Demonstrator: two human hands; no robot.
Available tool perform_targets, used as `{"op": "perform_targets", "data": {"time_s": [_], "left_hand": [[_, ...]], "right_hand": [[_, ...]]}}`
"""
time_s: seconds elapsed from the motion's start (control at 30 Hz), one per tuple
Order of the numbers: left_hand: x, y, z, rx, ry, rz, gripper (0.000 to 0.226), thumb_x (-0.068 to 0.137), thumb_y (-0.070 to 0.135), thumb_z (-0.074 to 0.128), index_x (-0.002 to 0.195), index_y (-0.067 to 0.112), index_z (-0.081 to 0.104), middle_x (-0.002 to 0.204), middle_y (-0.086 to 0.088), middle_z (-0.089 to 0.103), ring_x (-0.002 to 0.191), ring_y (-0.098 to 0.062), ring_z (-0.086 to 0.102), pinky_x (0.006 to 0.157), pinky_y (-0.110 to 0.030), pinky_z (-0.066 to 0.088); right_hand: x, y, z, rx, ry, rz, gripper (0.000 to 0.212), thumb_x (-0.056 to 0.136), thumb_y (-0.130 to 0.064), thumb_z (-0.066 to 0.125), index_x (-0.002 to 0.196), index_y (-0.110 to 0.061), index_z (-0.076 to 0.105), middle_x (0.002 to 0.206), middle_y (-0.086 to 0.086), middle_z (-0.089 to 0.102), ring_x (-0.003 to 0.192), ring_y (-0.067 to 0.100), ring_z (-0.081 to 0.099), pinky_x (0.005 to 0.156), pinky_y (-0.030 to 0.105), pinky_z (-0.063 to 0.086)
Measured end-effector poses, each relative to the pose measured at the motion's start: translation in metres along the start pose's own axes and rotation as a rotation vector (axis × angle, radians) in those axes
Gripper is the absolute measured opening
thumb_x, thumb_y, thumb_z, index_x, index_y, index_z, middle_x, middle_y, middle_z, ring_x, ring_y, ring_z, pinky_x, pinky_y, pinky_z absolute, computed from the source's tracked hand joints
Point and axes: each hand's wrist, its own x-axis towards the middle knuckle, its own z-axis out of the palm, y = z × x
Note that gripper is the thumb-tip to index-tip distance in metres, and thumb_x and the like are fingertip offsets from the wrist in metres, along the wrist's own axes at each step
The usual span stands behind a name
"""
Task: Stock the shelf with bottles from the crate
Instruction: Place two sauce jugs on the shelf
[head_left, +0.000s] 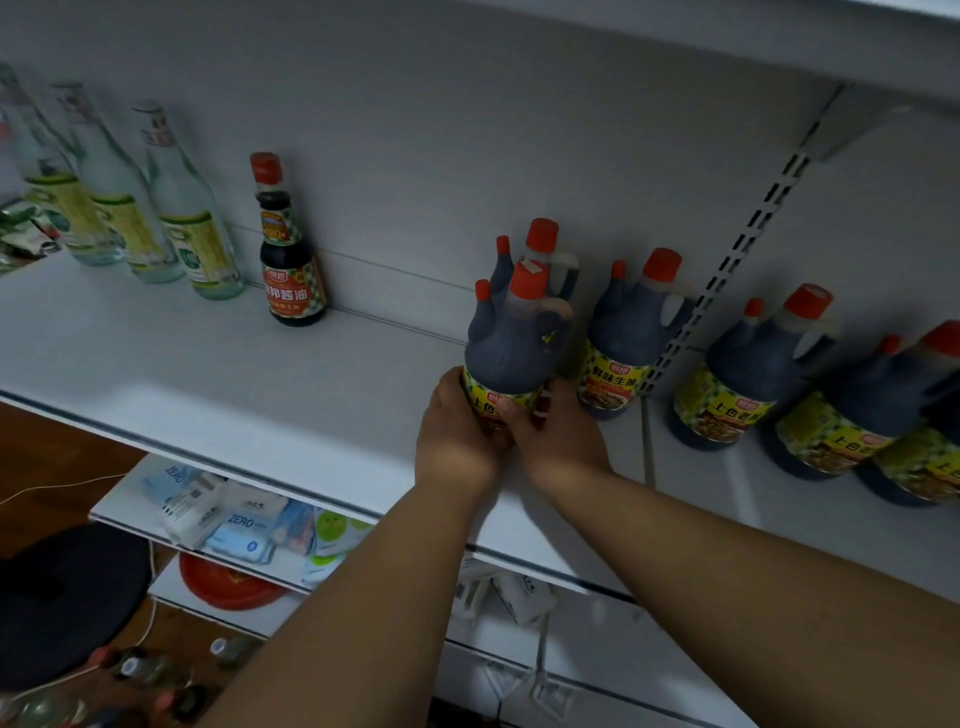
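Observation:
A big dark soy sauce jug (511, 338) with a red cap and yellow label stands on the white shelf (182, 364). My left hand (457, 436) and my right hand (561, 441) both grip its lower part from the front. Another jug (550, 260) stands right behind it. More jugs (631, 332) (753, 369) line up to the right. The crate at the bottom left shows several bottle tops (130, 667), blurred.
On the shelf's left stand three clear glass bottles (182, 218) and a small soy sauce bottle (288, 249). Bare shelf lies between it and the held jug. Lower shelves hold packets (239, 525) and a red dish (228, 584). A slotted upright (727, 260) runs up the back wall.

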Motion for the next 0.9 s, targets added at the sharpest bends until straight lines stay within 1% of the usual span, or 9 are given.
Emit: {"op": "perform_targets", "data": {"time_s": [0.17,0.23,0.3,0.37,0.43,0.6,0.73,0.83,0.9], "left_hand": [[-0.003,0.006,-0.003,0.012,-0.018,-0.016,0.050,0.068,0.030,0.062,0.113,0.013,0.050,0.106,-0.007,0.062,0.093,-0.027,0.063,0.070,-0.037,0.053],[-0.004,0.009,-0.006,0.029,-0.053,-0.033,0.049,0.071,0.026,0.065,0.115,0.013,0.049,0.108,-0.007,0.062,0.094,-0.027,0.062,0.068,-0.032,0.048],[-0.008,0.009,-0.010,0.036,-0.070,-0.027,0.053,0.071,0.032,0.065,0.118,0.014,0.049,0.110,-0.007,0.062,0.096,-0.026,0.063,0.069,-0.031,0.048],[-0.018,0.009,-0.013,0.046,-0.032,0.000,0.063,0.074,0.037,0.067,0.129,0.013,0.046,0.118,-0.010,0.060,0.104,-0.030,0.061,0.078,-0.035,0.052],[-0.033,0.012,-0.016,0.075,0.036,0.012,0.073,0.080,0.034,0.071,0.141,0.008,0.039,0.132,-0.016,0.054,0.116,-0.033,0.055,0.090,-0.036,0.048],[-0.077,0.014,-0.029,0.191,0.098,0.009,0.081,0.077,0.025,0.074,0.146,0.010,0.034,0.143,-0.010,0.046,0.130,-0.025,0.046,0.106,-0.034,0.039],[-0.127,0.017,-0.043,0.224,0.180,0.021,0.075,0.078,0.022,0.074,0.143,0.012,0.039,0.138,-0.008,0.048,0.124,-0.024,0.049,0.104,-0.036,0.042],[-0.174,0.027,-0.054,0.263,0.229,0.042,0.071,0.080,0.024,0.073,0.142,0.013,0.041,0.136,-0.007,0.049,0.124,-0.023,0.050,0.104,-0.039,0.043],[-0.209,0.030,-0.062,0.287,0.251,0.043,0.068,0.082,0.025,0.072,0.141,0.015,0.041,0.135,-0.006,0.050,0.123,-0.024,0.050,0.103,-0.042,0.043]], "right_hand": [[-0.001,-0.002,-0.001,-0.022,-0.028,-0.003,0.056,0.090,-0.049,0.059,0.134,-0.017,0.045,0.132,0.004,0.060,0.118,0.027,0.058,0.080,0.025,0.040],[0.000,-0.004,-0.003,-0.034,-0.048,0.000,0.058,0.091,-0.050,0.059,0.135,-0.015,0.044,0.133,0.005,0.059,0.119,0.028,0.057,0.085,0.028,0.044],[-0.001,-0.008,-0.004,-0.040,-0.069,0.009,0.062,0.090,-0.051,0.059,0.136,-0.014,0.042,0.134,0.007,0.058,0.119,0.029,0.057,0.091,0.034,0.048],[-0.005,-0.011,-0.008,-0.054,-0.090,0.022,0.062,0.090,-0.051,0.058,0.138,-0.015,0.040,0.136,0.007,0.057,0.120,0.030,0.056,0.093,0.037,0.048],[-0.013,-0.011,-0.012,-0.045,-0.108,0.015,0.058,0.092,-0.045,0.059,0.138,-0.016,0.039,0.137,0.007,0.055,0.121,0.030,0.055,0.095,0.036,0.047],[-0.046,-0.001,-0.025,-0.064,-0.114,-0.044,0.054,0.092,-0.040,0.060,0.133,-0.011,0.041,0.130,0.015,0.057,0.116,0.034,0.056,0.090,0.034,0.046],[-0.083,0.004,-0.040,-0.087,-0.157,-0.089,0.058,0.092,-0.044,0.058,0.137,-0.011,0.040,0.137,0.013,0.052,0.120,0.031,0.054,0.095,0.036,0.044],[-0.120,0.008,-0.051,-0.100,-0.197,-0.164,0.066,0.092,-0.047,0.056,0.144,-0.013,0.035,0.143,0.010,0.048,0.126,0.028,0.051,0.102,0.039,0.044],[-0.149,0.011,-0.057,-0.099,-0.223,-0.232,0.065,0.093,-0.047,0.056,0.145,-0.014,0.035,0.143,0.009,0.047,0.126,0.026,0.050,0.103,0.040,0.043]]}}
